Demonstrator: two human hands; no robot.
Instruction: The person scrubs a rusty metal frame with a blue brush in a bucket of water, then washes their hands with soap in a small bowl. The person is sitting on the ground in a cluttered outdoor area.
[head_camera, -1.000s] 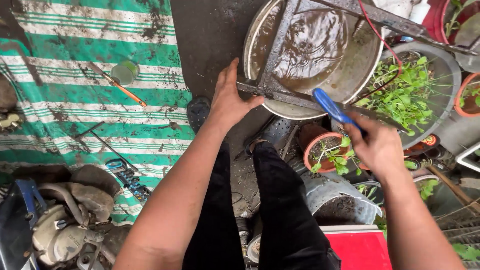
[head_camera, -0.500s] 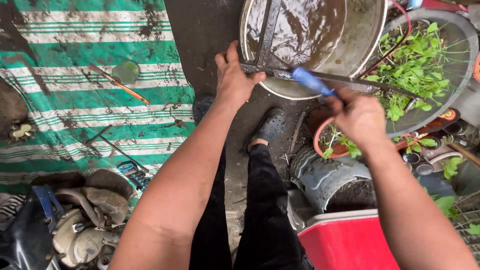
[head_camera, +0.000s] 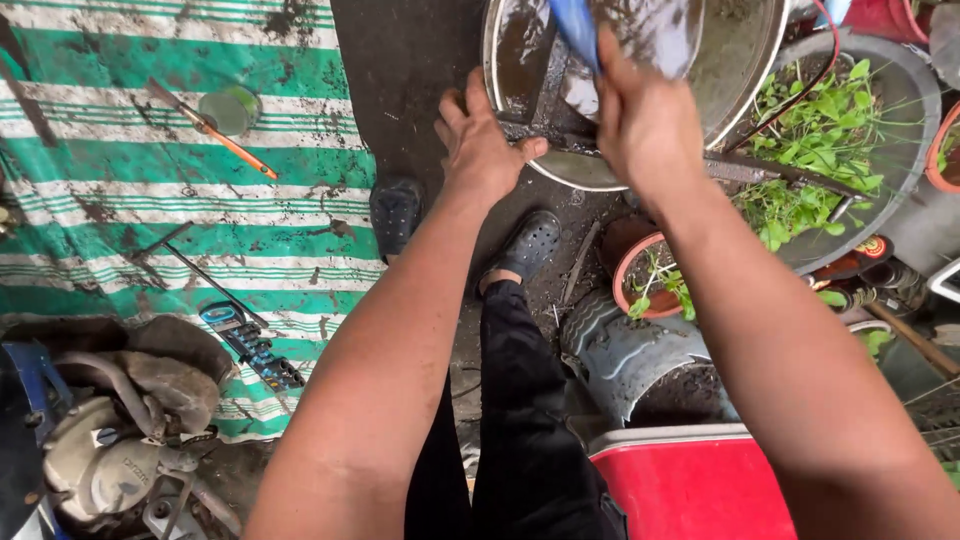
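Observation:
My left hand (head_camera: 482, 140) grips a dirty metal frame piece (head_camera: 545, 90) that lies across a round metal basin (head_camera: 745, 70) of muddy water. My right hand (head_camera: 645, 120) is closed around a blue-handled tool (head_camera: 578, 28), held over the basin just right of the left hand. The tool's working end is cut off by the top edge of the view. My dark-trousered legs and black clogs (head_camera: 530, 245) are below the hands.
A green and white striped mat (head_camera: 150, 180) lies on the left with an orange-handled tool (head_camera: 215, 130), a small lid (head_camera: 228, 108) and blue wrenches (head_camera: 250, 345). An engine part (head_camera: 110, 450) is bottom left. Potted plants (head_camera: 820, 140), a tyre and a red box (head_camera: 690, 485) crowd the right.
My right hand has moved left and up with the blue-handled tool, over the basin and close to my left hand. The view has shifted nearer to the basin.

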